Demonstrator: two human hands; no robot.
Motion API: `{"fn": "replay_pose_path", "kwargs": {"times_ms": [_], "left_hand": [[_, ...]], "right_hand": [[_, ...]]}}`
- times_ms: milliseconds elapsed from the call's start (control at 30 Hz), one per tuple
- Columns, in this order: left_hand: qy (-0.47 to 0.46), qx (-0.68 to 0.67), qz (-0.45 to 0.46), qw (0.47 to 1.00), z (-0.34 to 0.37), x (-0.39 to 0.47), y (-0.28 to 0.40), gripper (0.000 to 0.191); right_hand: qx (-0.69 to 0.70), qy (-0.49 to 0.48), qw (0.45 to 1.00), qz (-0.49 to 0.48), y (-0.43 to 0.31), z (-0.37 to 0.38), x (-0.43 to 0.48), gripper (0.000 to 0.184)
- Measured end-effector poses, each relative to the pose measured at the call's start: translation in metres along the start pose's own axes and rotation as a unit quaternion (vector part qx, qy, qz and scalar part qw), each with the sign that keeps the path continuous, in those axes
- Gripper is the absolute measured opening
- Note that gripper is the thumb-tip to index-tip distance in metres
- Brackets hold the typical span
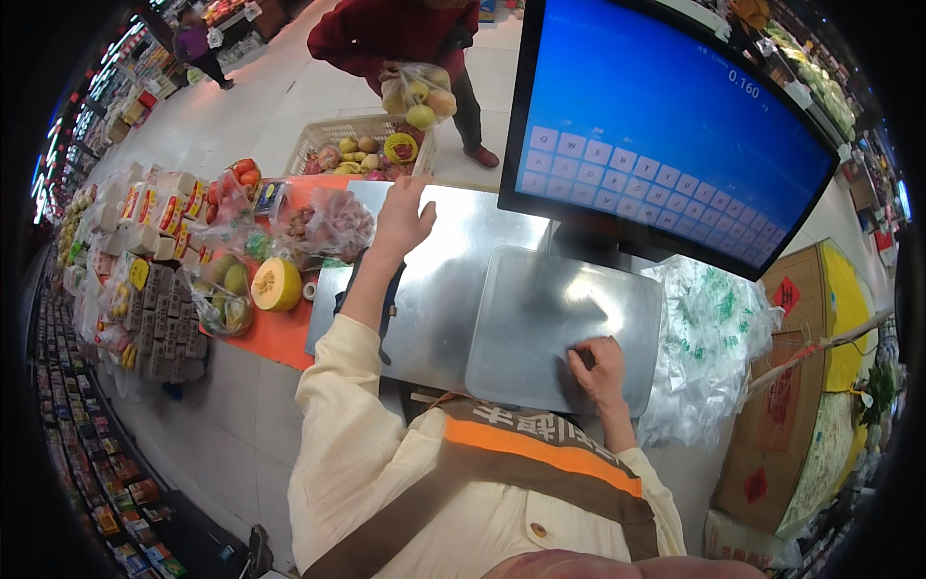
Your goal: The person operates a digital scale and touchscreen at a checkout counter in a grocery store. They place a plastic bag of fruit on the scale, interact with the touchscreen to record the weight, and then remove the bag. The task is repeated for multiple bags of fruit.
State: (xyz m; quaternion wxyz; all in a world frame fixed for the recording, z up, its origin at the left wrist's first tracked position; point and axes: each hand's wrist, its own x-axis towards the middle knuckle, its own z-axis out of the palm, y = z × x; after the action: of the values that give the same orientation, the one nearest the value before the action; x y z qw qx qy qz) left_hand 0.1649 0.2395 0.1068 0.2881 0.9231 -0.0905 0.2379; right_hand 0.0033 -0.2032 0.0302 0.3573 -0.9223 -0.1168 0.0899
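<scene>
My left hand (pixel 405 216) reaches over the far edge of the metal counter (pixel 441 231), its fingers near the rim of a plastic basket (pixel 307 145) of mixed fruit; whether it holds anything cannot be made out. Above the metal weighing plate (pixel 535 318) of a scale, my right hand (pixel 599 368) has its fingers curled, with no object visible in it. A touch screen (pixel 651 137) with a keyboard and a weight reading stands behind the plate. Beyond the basket, a person in red (pixel 398 36) holds a clear plastic bag of round fruit (pixel 419 98).
On the orange counter (pixel 282 344) lie a cut melon (pixel 275 284), bagged green fruit (pixel 224 289), bagged red produce (pixel 333 221) and a tape roll (pixel 309 291). Stacked packages (pixel 163 210) stand at left. Clear plastic bags (pixel 705 347) hang right of the scale, near a cardboard box (pixel 770 405).
</scene>
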Motion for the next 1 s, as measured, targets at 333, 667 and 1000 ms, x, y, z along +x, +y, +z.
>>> {"fn": "replay_pose_path", "kwargs": {"times_ms": [333, 667, 1000], "left_hand": [[0.007, 0.006, -0.009, 1.0, 0.0, 0.061, -0.053, 0.041], [0.005, -0.028, -0.035, 0.999, 0.036, 0.111, -0.088, 0.052], [0.225, -0.014, -0.165, 0.96, 0.086, 0.163, -0.087, 0.071]], "right_hand": [[-0.094, 0.106, 0.977, -0.159, -0.049, 0.032, -0.009, 0.054], [0.056, 0.134, 0.986, -0.085, -0.068, 0.06, -0.021, 0.022], [0.048, 0.203, 0.974, -0.087, -0.064, 0.074, -0.02, 0.023]]}}
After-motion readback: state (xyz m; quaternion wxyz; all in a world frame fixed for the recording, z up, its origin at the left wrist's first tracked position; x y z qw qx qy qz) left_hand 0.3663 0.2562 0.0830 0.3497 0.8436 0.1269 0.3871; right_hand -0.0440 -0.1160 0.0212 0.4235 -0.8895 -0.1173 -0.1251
